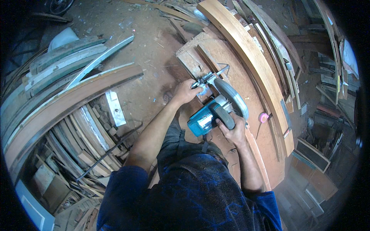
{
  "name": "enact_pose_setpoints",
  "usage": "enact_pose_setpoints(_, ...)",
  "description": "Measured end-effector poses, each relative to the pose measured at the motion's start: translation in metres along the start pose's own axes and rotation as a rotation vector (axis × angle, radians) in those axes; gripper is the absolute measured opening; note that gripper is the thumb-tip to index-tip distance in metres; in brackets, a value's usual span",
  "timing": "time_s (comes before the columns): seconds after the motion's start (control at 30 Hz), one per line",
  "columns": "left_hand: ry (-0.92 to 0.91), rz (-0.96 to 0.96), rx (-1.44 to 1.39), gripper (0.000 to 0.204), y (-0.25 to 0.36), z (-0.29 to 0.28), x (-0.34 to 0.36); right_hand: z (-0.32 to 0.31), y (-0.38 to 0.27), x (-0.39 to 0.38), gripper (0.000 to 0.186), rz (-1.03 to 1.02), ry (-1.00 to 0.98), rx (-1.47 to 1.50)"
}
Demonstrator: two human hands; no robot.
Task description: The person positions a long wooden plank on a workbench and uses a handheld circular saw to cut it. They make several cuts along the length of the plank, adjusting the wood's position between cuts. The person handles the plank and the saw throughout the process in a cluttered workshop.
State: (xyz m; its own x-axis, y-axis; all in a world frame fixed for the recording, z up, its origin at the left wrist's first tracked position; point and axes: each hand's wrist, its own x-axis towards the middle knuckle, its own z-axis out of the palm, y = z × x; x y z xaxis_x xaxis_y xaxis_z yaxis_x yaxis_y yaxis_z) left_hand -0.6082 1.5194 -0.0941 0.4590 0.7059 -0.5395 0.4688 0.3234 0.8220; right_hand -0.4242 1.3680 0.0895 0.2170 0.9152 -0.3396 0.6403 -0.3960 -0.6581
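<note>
Brown, littered ground [127, 42] takes up most of the space to the front and left, strewn with chips and scraps. Above it stands a broad, reddish-brown wooden work surface [266, 144], reaching from in front of the person round to the right side. Stacked long boards of grey, white and brown wood [73, 84] fill the left, piled over many narrower lengths, with a dark thin metal rod [110, 152] slanting across these. Along the right part of the work surface runs a thick, pale yellow-brown wooden beam [254, 63].

Between the beam and the person's body sits a teal circular saw with a rounded grey blade guard and black handle [202, 119], at the near left part of the surface. A narrow brown wooden strip [208, 57] lies just ahead of it; what is under the saw's base is hard to make out from this angle.

The right hand [234, 132] is wrapped round the saw's black rear handle, fingers closed. The left hand [187, 91] is at the saw's front, fingers folded in on the end of a slim silver metal bar [204, 79]. Smallest is a round pink object [263, 117], resting right of the saw, near the beam.
</note>
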Motion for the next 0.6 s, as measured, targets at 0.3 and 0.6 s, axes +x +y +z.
enact_pose_setpoints(0.3, -0.02, 0.007, -0.077, 0.038, -0.01, -0.018, 0.022, 0.012, -0.013, 0.022, 0.032, 0.002, 0.008, 0.032)
enact_pose_setpoints(0.6, -0.01, -0.002, -0.094, 0.031, -0.004, -0.046, 0.038, 0.015, -0.035, 0.047, 0.035, 0.023, -0.027, 0.022)
